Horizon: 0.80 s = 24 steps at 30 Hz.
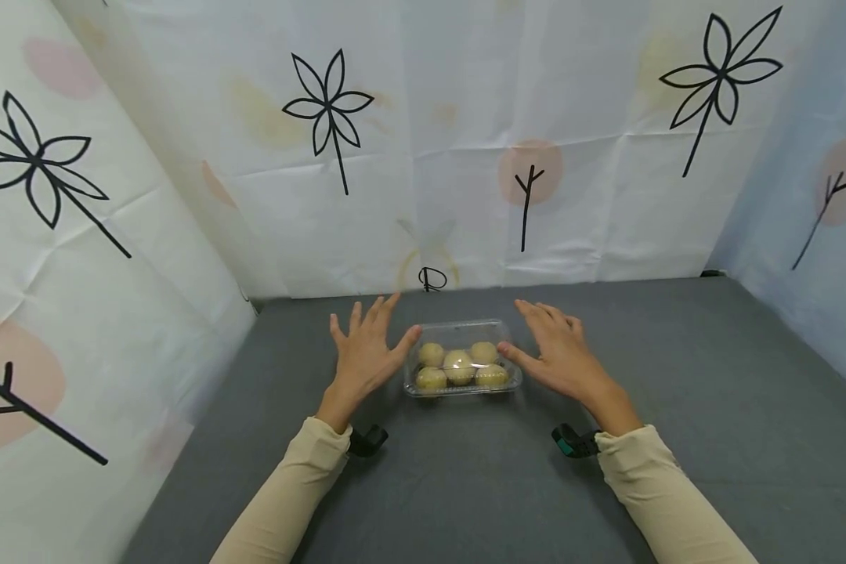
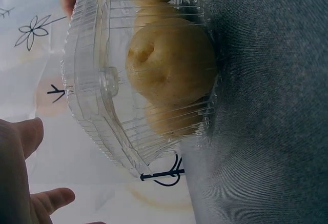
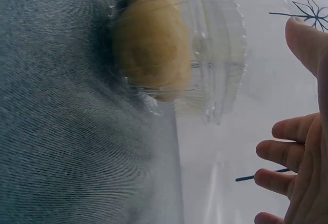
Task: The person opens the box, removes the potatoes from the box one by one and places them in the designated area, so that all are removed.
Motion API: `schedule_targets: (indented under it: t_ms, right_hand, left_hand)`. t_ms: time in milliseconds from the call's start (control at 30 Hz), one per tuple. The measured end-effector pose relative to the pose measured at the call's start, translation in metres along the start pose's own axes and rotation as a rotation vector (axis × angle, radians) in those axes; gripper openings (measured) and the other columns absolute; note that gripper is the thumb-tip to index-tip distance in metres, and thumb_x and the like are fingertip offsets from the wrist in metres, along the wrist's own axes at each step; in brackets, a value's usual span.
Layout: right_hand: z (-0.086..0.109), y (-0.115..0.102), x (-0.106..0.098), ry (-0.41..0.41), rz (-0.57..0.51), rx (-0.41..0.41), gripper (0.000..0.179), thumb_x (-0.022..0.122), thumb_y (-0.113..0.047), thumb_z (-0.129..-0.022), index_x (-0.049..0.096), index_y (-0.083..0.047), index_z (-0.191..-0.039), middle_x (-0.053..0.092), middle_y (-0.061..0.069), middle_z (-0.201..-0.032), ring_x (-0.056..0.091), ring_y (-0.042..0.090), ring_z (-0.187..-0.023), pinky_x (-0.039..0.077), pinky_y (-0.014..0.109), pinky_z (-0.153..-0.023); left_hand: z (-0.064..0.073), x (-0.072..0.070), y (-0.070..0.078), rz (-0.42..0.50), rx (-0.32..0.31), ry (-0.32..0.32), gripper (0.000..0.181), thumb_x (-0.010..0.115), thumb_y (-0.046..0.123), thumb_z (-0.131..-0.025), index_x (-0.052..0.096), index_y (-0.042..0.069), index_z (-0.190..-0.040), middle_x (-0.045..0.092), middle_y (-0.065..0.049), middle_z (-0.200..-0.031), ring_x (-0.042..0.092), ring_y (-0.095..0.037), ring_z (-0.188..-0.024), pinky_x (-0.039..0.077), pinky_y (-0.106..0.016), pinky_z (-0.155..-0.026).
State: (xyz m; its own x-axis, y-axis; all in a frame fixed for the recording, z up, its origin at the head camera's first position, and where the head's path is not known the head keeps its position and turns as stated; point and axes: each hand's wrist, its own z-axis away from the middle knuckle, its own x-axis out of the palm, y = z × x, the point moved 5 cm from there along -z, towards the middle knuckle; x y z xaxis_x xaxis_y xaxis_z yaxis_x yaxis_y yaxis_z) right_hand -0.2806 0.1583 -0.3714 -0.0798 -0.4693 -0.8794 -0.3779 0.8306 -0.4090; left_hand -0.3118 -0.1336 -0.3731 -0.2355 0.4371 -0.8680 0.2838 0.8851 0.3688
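A clear plastic box (image 1: 464, 390) sits on the grey table, with several round, yellowish potatoes (image 1: 458, 366) inside. To its left my left hand (image 1: 370, 351) hovers with fingers spread, the thumb close to the box's upper left corner. On the other side is my right hand (image 1: 557, 354), fingers extended and thumb by the upper right edge. Neither hand grips anything. Seen from the left wrist, a gap separates the fingers from the ribbed wall of the box (image 2: 87, 80). The right wrist view also shows the hand (image 3: 302, 152) apart from the box (image 3: 220, 55).
The grey cloth-covered table (image 1: 465, 493) stretches around the box on all sides. White curtains (image 1: 430, 117) with black plant drawings stand behind it and at left and right. Dark wrist straps (image 1: 368, 441) sit at both sleeve cuffs.
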Motion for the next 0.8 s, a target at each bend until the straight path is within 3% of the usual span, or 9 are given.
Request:
schedule_targets:
  t_ms: [400,600,800]
  right_hand:
    - [0.007,0.002,0.012,0.001,0.018,-0.005,0.088,0.056,-0.061,-0.098,0.025,-0.009,-0.163,0.036,0.018,-0.163,0.032,0.043,-0.146,0.026,0.066,-0.108]
    - [0.009,0.003,0.018,-0.005,-0.029,-0.002,0.089,0.057,-0.060,-0.098,0.022,-0.010,-0.163,0.033,0.018,-0.165,0.033,0.044,-0.145,0.026,0.065,-0.107]
    - [0.012,0.003,0.026,-0.022,-0.082,0.002,0.088,0.057,-0.057,-0.099,0.020,-0.011,-0.164,0.029,0.017,-0.167,0.030,0.043,-0.147,0.023,0.066,-0.110]
  left_hand:
    - [0.006,0.007,-0.002,0.058,0.001,-0.050,0.072,0.052,0.064,-0.098,0.037,0.030,-0.159,0.044,-0.009,-0.161,0.030,-0.047,-0.150,0.000,-0.076,-0.116]
    - [0.012,0.018,-0.006,0.167,0.002,-0.147,0.074,0.052,0.061,-0.099,0.028,0.032,-0.162,0.039,-0.003,-0.164,0.030,-0.046,-0.151,0.003,-0.076,-0.117]
    - [0.019,0.026,-0.007,0.217,0.021,-0.194,0.079,0.049,0.064,-0.099,0.018,0.033,-0.164,0.031,-0.006,-0.168,0.025,-0.046,-0.153,0.011,-0.074,-0.116]
